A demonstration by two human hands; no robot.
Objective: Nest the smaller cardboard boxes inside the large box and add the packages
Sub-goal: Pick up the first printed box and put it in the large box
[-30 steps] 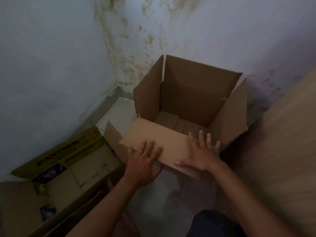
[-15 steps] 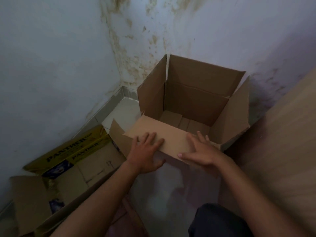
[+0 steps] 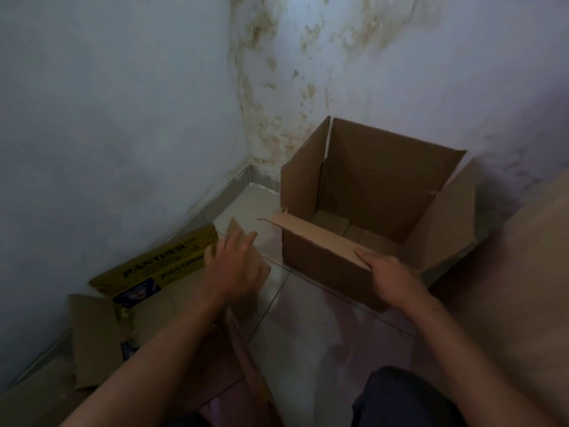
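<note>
Cardboard box (image 3: 326,263) | right hand (image 3: 392,278) grip closed on near flap | left hand (image 3: 234,266) open

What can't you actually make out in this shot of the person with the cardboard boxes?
All from the head view:
- Open brown box: most of its floor, hidden by the near wall and shadow.
- Left hand: motion-blurred; its grip on the cardboard flap is unclear.
- Yellow printed box: small print unreadable; partly covered by the left arm.
- Bottom left: cardboard cut off by the frame edge.
</note>
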